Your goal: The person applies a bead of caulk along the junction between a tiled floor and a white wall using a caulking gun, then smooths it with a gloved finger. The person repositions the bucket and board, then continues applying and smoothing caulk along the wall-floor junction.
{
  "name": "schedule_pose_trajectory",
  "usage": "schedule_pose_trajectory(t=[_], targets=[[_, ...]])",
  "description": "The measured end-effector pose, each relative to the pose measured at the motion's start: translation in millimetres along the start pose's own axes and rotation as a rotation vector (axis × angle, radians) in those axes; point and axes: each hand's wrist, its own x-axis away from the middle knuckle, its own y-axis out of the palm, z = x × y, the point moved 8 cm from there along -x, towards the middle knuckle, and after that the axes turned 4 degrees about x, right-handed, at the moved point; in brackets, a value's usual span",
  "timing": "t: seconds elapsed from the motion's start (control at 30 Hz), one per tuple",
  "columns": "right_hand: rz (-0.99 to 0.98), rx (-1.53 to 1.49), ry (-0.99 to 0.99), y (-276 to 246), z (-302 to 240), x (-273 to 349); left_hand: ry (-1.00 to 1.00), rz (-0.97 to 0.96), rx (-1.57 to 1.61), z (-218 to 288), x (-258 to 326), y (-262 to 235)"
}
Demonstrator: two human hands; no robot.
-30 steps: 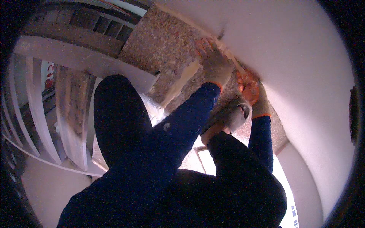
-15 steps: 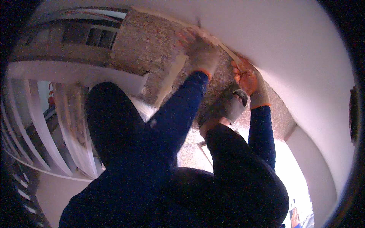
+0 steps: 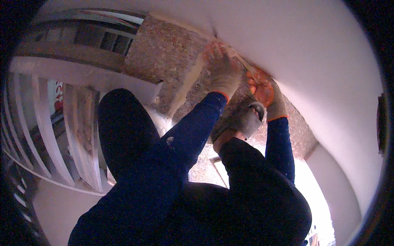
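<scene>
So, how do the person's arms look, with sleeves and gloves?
The left sleeve and right sleeve are dark blue, the left with a pale spot. The left work glove and right work glove are pale, with orange fingers and orange-edged cuffs.

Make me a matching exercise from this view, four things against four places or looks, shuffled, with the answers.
Things:
1. gloved left hand
2. gloved right hand
3. shoe
4. slatted railing

Places or looks:
A. at the picture's left side
B. mostly orange showing
C. between the left sleeve and right sleeve
D. pale back, orange fingers

Pairs: 1-D, 2-B, 3-C, 4-A
</scene>
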Motion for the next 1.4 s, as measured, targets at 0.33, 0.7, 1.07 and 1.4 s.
schedule_pose_trajectory(t=[0.33,0.7,1.07,1.4], targets=[[-0.26,-0.122,0.015,-6.9,-5.3,8.1,0.051,-0.238,-0.078,29.8,-22.0,47.7],[-0.209,0.546,-0.209,-12.0,-9.0,4.5,0.026,-0.235,-0.166,35.8,-0.1,41.7],[-0.081,0.762,-0.11,-51.2,12.6,0.3,-0.003,-0.109,0.059,46.9,0.8,19.1],[-0.143,-0.108,0.062,-31.2,4.6,21.3,-0.013,0.046,0.01,27.8,2.4,23.9]])
